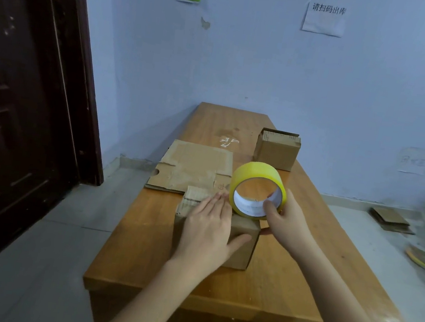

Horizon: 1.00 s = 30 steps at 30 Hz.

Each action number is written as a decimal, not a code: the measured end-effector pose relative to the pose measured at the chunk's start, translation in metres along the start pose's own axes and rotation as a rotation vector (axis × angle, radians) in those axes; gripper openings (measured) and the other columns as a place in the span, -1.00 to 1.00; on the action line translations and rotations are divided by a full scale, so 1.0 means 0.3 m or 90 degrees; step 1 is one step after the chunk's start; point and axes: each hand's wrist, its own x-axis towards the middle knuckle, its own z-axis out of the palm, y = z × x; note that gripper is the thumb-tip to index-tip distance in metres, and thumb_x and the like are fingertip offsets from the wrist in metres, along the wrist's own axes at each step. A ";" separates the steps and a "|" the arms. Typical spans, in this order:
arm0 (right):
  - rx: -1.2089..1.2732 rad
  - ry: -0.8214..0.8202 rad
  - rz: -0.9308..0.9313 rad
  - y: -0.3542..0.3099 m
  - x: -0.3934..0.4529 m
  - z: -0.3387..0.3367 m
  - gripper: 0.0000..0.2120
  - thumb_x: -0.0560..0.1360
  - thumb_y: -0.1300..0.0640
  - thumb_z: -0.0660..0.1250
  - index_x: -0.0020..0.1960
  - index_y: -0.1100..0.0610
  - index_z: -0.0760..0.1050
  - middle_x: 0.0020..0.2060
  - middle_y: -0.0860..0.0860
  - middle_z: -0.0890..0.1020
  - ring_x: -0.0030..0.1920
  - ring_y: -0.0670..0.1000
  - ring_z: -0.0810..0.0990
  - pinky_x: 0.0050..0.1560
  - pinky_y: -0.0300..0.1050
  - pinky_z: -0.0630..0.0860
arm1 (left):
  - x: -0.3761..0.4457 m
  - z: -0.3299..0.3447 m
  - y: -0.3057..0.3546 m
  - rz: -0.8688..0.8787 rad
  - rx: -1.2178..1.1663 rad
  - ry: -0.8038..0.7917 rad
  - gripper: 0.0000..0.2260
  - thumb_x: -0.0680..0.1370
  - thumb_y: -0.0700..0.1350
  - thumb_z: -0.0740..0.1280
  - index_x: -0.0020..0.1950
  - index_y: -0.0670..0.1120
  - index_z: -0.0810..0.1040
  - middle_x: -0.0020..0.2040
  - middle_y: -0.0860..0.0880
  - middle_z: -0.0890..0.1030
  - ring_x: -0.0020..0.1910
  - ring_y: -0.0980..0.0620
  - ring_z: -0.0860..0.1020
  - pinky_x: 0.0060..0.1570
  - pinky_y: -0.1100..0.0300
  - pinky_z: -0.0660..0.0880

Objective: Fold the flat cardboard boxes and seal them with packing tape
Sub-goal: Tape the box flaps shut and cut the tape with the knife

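Sealing step: flat left hand (207, 230) presses the folded cardboard box (242, 245); right hand (286, 219) fingers grasp the yellow tape roll (257, 191), next to be drawn along the seam.

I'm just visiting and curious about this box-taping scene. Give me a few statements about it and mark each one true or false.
1. The right hand holds a yellow tape roll. True.
2. The left hand grips a pair of scissors. False: it lies flat on top of the near box, fingers straight.
3. A flat, unfolded piece of cardboard lies on the table beyond the near box. True.
4. The tape roll lies flat on the floor. False: it is held on edge at the top of the near box.
5. A second folded box stands farther back on the table. True.
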 end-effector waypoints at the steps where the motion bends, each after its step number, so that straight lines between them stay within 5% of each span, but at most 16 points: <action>1: 0.004 -0.007 -0.001 -0.004 0.002 -0.004 -0.80 0.60 0.19 0.17 0.15 0.29 0.33 0.02 0.26 0.50 -0.05 0.16 0.56 -0.34 -0.02 0.63 | -0.003 0.004 -0.003 0.003 -0.001 0.005 -0.32 0.43 0.32 0.09 0.09 -0.25 0.63 0.08 -0.16 0.65 0.10 -0.01 0.62 0.19 0.13 0.46; 5: 0.023 -0.045 0.006 -0.007 0.001 -0.023 -0.81 0.59 0.21 0.16 0.14 0.30 0.32 0.06 0.27 0.46 -0.07 0.08 0.54 -0.43 -0.13 0.58 | -0.005 0.012 -0.004 0.005 -0.008 0.024 -0.32 0.44 0.31 0.08 0.09 -0.24 0.63 0.09 -0.15 0.65 0.11 -0.03 0.61 0.18 0.10 0.47; 10: 0.031 -0.107 0.071 -0.052 0.001 -0.048 -0.79 0.59 0.19 0.15 0.20 0.23 0.30 0.11 0.25 0.46 0.01 0.19 0.58 -0.38 0.04 0.63 | -0.006 0.009 -0.007 -0.006 -0.024 0.024 -0.31 0.44 0.33 0.09 0.15 -0.23 0.60 0.15 -0.14 0.62 0.18 -0.02 0.58 0.23 0.11 0.40; 16: -0.022 -0.174 0.077 -0.102 0.019 -0.080 -0.81 0.60 0.18 0.12 0.19 0.21 0.27 0.07 0.18 0.48 -0.13 0.10 0.65 -0.30 0.05 0.65 | -0.005 0.006 -0.011 -0.007 -0.051 0.062 -0.36 0.32 0.31 0.36 0.11 -0.20 0.62 0.09 -0.12 0.65 0.13 -0.03 0.60 0.19 0.09 0.41; 19: -0.018 -0.162 0.070 -0.075 0.012 -0.075 -0.78 0.60 0.21 0.13 0.21 0.25 0.27 0.10 0.22 0.47 -0.13 0.08 0.63 -0.28 0.06 0.65 | -0.004 0.012 -0.014 0.002 -0.042 0.074 -0.41 0.34 0.31 0.37 0.05 -0.17 0.65 0.05 -0.09 0.67 0.08 0.00 0.63 0.13 0.10 0.48; 23: 0.034 -0.129 0.057 -0.035 0.014 -0.061 -0.79 0.61 0.22 0.14 0.21 0.27 0.27 0.08 0.22 0.46 -0.17 0.06 0.62 -0.45 -0.10 0.58 | -0.001 0.021 -0.023 0.015 -0.029 0.066 -0.37 0.43 0.35 0.09 0.06 -0.12 0.65 0.06 -0.06 0.67 0.10 0.03 0.62 0.15 0.14 0.48; 30: 0.171 -0.011 0.097 0.033 -0.002 -0.051 -0.90 0.61 0.18 0.15 0.11 0.16 0.33 -0.02 0.14 0.48 -0.19 0.11 0.60 -0.55 -0.22 0.41 | -0.002 0.026 -0.021 0.031 -0.015 0.071 -0.38 0.45 0.32 0.09 0.16 -0.12 0.61 0.12 -0.05 0.65 0.14 0.00 0.60 0.15 0.12 0.49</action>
